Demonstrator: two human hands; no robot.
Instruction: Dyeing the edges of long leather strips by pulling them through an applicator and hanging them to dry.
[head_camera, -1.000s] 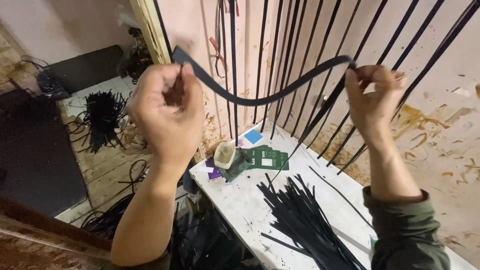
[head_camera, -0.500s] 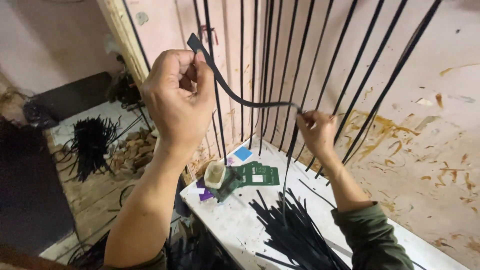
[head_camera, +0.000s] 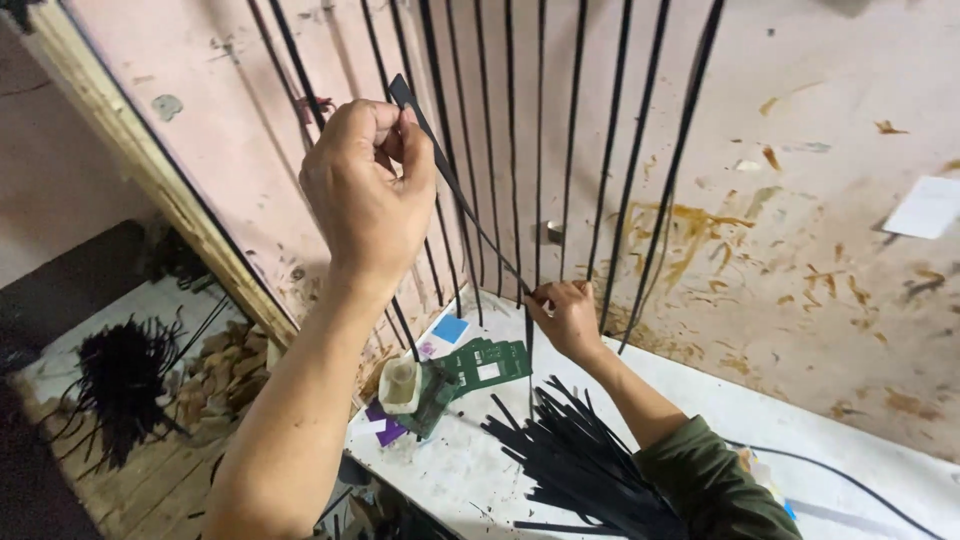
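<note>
While the left hand (head_camera: 365, 190) stays up high with its fingers (head_camera: 400, 140) pinched shut on the top end of a flat black strip (head_camera: 455, 185), the right hand (head_camera: 565, 318) has dropped a good way compared with a second ago, when both hands were up near the same height and the strip sagged in a loose curve between them. Now that strip runs taut and straight, slanting down from the left fingers to the right ones, which are closed around its lower end just above the white surface (head_camera: 800, 420). So the slack is gone and the strip sits lined up close to the row of hanging black strips (head_camera: 625, 170) against the pink wall (head_camera: 830, 200), right in among them, though whether it actually touches the wall can't be made out. Below the right fingers lies a loose pile of cut black strips (head_camera: 590, 465) on the surface, and off to the left of that pile are a green card (head_camera: 490, 362), a small blue square (head_camera: 450, 328), a purple scrap (head_camera: 385, 428) and a small pale cup (head_camera: 400, 385). Further left and lower down, past the wooden beam (head_camera: 150, 180), a dark tangle of more strips (head_camera: 120, 380) sits on the wooden floor, well apart from either hand.
</note>
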